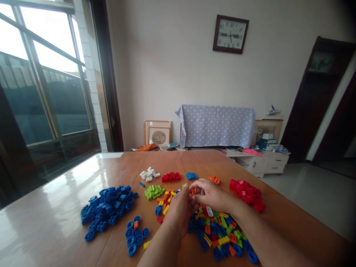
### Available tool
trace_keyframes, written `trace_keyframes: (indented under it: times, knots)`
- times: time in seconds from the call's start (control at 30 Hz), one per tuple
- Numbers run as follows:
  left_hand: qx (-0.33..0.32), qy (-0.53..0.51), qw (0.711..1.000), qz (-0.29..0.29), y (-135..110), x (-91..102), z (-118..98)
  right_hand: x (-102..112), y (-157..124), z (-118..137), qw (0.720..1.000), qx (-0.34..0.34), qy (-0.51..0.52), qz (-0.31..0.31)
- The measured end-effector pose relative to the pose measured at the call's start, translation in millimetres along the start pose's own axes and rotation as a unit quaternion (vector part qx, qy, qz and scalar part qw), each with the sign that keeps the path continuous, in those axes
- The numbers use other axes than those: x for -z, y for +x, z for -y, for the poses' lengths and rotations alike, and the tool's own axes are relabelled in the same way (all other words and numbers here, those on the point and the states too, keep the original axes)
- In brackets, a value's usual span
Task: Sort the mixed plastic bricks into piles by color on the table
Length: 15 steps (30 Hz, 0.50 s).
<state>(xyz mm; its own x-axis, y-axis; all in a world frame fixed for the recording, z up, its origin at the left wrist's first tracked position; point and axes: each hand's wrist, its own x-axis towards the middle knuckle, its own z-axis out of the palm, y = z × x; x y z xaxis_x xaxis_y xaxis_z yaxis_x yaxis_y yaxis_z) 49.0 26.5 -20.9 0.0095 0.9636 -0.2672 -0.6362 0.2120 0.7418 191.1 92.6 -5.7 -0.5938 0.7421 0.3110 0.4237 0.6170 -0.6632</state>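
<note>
Both of my hands meet above a mixed pile of coloured bricks [221,233] on the wooden table [55,207]. My right hand [210,193] pinches a small orange brick [193,191] between thumb and fingers. My left hand [178,211] is curled next to it, its fingertips touching the same small piece. What else the left fingers hold is hidden.
Sorted heaps lie around: blue bricks [107,207], blue wheels [135,237], green [153,191], white [149,173], red [171,177], small blue [191,175], orange [214,180], a larger red heap [247,193]. A cloth-covered cabinet [217,126] and a window [41,74] stand beyond.
</note>
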Motion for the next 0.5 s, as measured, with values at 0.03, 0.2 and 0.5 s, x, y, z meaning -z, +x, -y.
trace_keyframes:
  times: [0.03, 0.2, 0.5]
  knots:
    - [-0.001, -0.002, 1.0, 0.008, 0.1, 0.1, 0.2, -0.9, -0.4, -0.7, 1.0, 0.001, -0.007, -0.007]
    - [-0.012, 0.001, 1.0, 0.001, 0.4, -1.0, -1.8, 12.1, 2.1, -25.3, 0.995, -0.062, 0.066, -0.035]
    - [-0.052, 0.03, 0.998, -0.035, 1.0, 0.3, -5.4, 67.0, -6.1, -118.9, 0.922, -0.255, -0.203, -0.21]
